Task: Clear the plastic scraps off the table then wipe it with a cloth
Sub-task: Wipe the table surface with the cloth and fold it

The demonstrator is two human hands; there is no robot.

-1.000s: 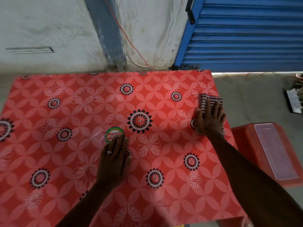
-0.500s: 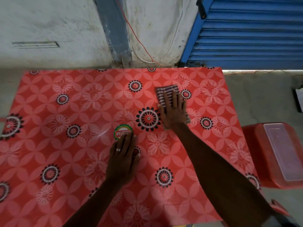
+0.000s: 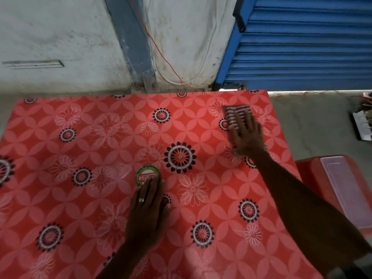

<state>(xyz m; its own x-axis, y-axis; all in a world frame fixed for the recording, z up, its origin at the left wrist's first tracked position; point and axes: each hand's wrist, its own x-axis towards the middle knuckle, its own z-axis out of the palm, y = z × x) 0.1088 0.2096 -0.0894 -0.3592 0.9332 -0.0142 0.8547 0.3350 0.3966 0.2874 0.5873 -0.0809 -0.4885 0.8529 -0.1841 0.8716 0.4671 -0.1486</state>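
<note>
A red flower-patterned table (image 3: pixel 84 150) fills the view. My right hand (image 3: pixel 246 135) presses flat on a striped dark-and-white cloth (image 3: pixel 235 113) near the table's far right corner. The cloth shows beyond my fingertips and a little under my wrist. My left hand (image 3: pixel 148 210) lies flat on the table near the middle, fingers together, a ring on one finger. Its fingertips touch a round green, white and red sticker (image 3: pixel 146 175) on the table top. No plastic scraps are visible on the table.
A red plastic stool (image 3: pixel 308 174) with a clear lid-like panel (image 3: pixel 348 196) stands at the table's right side. Behind the table are a white wall (image 3: pixel 60 37), a grey post (image 3: pixel 132 41), loose wires and a blue roller shutter (image 3: pixel 302 43). Small items (image 3: pixel 362 125) lie on the floor far right.
My right hand slid the cloth left toward the table's middle, then back right to the far right corner. My left hand stayed planted by the sticker.
</note>
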